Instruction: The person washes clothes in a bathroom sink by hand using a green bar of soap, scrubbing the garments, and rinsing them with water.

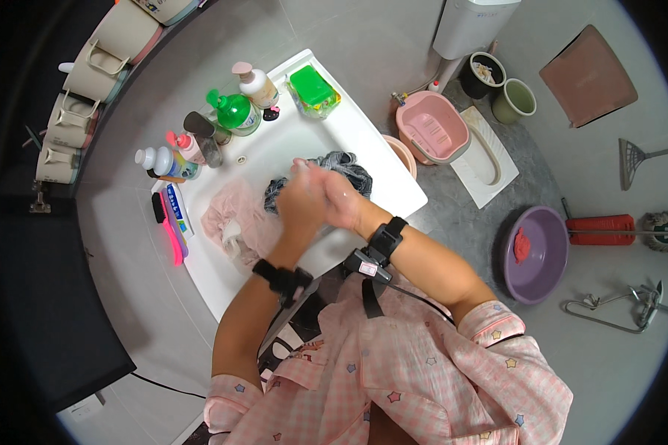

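Over the white sink, my left hand and my right hand are pressed together. The left one is closed, and the right one curls against it with part of its palm showing. Whitish foam or wet shine lies on the skin; anything between the fingers is hidden. Right below and behind them lies a bunched dark grey-and-white garment in the basin. To its left, a wet pale pink cloth with a whitish part spreads inside the basin.
Along the sink's back edge stand a green pump bottle, a white pump bottle and several others. A green package sits at the far corner, a pink-handled brush at the left rim. Pink basin and purple basin lie right.
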{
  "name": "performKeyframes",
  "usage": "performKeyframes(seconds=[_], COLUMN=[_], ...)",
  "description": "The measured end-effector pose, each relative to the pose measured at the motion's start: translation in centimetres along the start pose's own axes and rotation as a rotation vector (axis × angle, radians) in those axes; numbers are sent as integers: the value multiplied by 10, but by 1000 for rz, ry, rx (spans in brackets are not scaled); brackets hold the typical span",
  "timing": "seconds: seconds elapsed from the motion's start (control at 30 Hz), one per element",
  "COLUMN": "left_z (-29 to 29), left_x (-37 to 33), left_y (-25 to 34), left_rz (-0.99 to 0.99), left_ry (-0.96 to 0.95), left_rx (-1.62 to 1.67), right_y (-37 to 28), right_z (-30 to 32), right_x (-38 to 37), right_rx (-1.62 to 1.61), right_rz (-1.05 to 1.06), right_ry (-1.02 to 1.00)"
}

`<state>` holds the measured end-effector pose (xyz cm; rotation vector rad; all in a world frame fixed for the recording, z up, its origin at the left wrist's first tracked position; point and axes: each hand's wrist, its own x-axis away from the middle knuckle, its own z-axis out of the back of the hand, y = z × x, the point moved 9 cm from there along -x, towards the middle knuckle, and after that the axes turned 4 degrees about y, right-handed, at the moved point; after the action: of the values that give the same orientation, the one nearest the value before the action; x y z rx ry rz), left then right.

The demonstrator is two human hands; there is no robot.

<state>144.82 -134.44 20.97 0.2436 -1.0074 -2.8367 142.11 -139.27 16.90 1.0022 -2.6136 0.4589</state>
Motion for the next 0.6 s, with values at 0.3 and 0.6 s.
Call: performKeyframes(seconds=[0.3, 0.6], left_z=[-11, -1], left_x=[34, 46], left_y=[-75, -81], left_rz=[342, 895], left_ry=[-304, -564], left_rx=[450, 1536], right_y=[-11, 7], right_z=[-12, -46], right_x=[-10, -6], right_rx=[30, 1065], right_rz=[89, -118], right_ry=[298, 13])
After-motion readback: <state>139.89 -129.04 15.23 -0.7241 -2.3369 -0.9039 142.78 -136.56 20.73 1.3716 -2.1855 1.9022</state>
